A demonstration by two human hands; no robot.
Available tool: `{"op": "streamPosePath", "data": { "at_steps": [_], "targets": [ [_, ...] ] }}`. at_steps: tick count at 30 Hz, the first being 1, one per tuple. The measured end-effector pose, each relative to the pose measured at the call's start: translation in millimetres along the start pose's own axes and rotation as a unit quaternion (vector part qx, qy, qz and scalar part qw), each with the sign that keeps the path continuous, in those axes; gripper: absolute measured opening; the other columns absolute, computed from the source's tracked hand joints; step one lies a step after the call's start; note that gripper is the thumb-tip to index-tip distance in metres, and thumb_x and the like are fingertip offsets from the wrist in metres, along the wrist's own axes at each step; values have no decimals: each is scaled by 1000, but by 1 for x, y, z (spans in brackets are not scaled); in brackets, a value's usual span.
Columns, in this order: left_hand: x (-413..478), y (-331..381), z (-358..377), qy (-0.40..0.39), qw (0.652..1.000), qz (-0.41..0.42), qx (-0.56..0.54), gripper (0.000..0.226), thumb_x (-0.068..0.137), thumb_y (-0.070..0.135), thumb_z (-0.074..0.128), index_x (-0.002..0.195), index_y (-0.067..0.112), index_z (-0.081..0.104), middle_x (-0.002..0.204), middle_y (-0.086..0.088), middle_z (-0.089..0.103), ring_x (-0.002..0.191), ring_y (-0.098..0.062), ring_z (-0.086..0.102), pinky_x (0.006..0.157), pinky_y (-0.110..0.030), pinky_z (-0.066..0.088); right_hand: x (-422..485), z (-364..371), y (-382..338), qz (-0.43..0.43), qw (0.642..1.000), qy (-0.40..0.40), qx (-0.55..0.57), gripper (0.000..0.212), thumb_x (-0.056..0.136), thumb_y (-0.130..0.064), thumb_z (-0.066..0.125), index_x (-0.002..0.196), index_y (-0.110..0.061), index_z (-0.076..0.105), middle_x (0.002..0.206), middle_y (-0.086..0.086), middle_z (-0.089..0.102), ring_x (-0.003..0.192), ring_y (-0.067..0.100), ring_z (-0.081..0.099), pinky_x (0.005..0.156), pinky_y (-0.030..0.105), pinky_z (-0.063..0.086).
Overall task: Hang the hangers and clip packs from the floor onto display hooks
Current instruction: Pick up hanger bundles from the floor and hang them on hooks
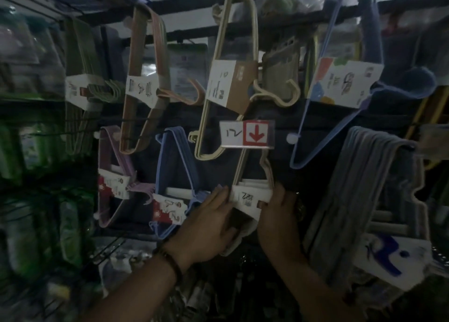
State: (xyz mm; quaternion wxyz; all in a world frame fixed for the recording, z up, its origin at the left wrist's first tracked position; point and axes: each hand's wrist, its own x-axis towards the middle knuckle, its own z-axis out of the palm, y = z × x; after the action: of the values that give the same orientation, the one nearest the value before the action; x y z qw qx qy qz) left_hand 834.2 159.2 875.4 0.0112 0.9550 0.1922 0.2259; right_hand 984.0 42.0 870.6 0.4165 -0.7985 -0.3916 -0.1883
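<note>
A cream hanger pack [251,195] with a white paper label hangs below the price tag [246,134] marked 12 with a red arrow. My left hand [211,222] grips the pack's left and lower side. My right hand [279,214] holds its right edge beside the label. Blue hanger pack [177,176] hangs just left of my left hand, a purple pack [114,176] further left. The hook that carries the cream pack is hidden behind the price tag.
Upper row holds green [80,83], pink-brown [143,78], cream [230,83] and blue [340,83] hanger packs. A thick grey pack [364,188] hangs right of my right hand. Green packaged goods [29,151] fill the left rack. Wire hooks jut out at lower left.
</note>
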Motion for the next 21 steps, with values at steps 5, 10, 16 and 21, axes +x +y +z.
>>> {"op": "streamPosePath", "data": {
  "at_steps": [5,10,16,21],
  "targets": [
    [-111,-12,-29,32,998,-41,30,35,100,53,56,130,39,66,134,17,59,126,-9,53,102,-27,48,-79,10,-42,-93,989,-113,-2,23,104,-24,50,127,-18,51,133,11,50,114,32,57,95,41,51],
    [-284,-44,-41,-104,972,-207,34,27,93,60,44,97,35,54,107,8,65,102,-20,66,75,-30,48,-172,46,-133,-197,926,-319,49,19,97,-49,48,103,-30,45,101,0,55,84,25,61,69,38,51],
    [-543,-58,-17,-195,902,-382,53,43,99,60,44,124,32,64,131,1,68,125,-29,65,102,-45,53,-344,117,-239,-310,767,-557,79,22,106,-34,53,114,-18,65,102,5,68,91,30,66,77,43,56],
    [-722,-33,-8,-248,813,-526,9,54,99,66,38,132,30,61,133,-1,65,125,-29,62,102,-41,52,-501,158,-291,-347,669,-653,77,26,106,-35,55,112,-13,67,87,4,60,73,18,56,70,42,49]
  ]
}}
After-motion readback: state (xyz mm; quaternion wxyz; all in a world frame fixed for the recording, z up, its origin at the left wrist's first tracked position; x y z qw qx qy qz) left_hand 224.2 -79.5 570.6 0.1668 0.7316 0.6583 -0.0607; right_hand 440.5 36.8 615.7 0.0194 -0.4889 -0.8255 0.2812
